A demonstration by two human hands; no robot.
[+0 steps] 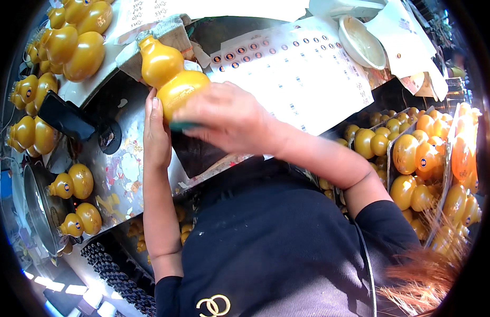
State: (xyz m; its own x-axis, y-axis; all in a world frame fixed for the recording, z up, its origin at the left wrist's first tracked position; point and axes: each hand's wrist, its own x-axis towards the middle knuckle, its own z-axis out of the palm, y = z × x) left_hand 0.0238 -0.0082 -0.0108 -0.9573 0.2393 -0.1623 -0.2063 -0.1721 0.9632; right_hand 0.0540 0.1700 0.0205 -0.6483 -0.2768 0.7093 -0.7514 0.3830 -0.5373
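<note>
A glossy yellow gourd-shaped bottle (161, 66) lies tilted over the bench, its neck resting toward a folded grey cloth (173, 34). My left hand (157, 132) holds it from the left near its wide base, the thumb along its side. Blurred by motion, my right hand (224, 119) presses on the bottle's lower bulb. Under its fingers shows the edge of a dark green thing (185, 126), whose kind I cannot make out. Right behind the bottle lies a white sheet (308, 84) with rows of small round stickers.
More yellow gourd bottles (84, 55) stand at the left, beside a black phone-like slab on a stand (65, 117). A round metal pan (41, 206) is at the lower left. A white bowl (362, 43) sits at the far right. Crates of gourd bottles (406, 153) stand on the right.
</note>
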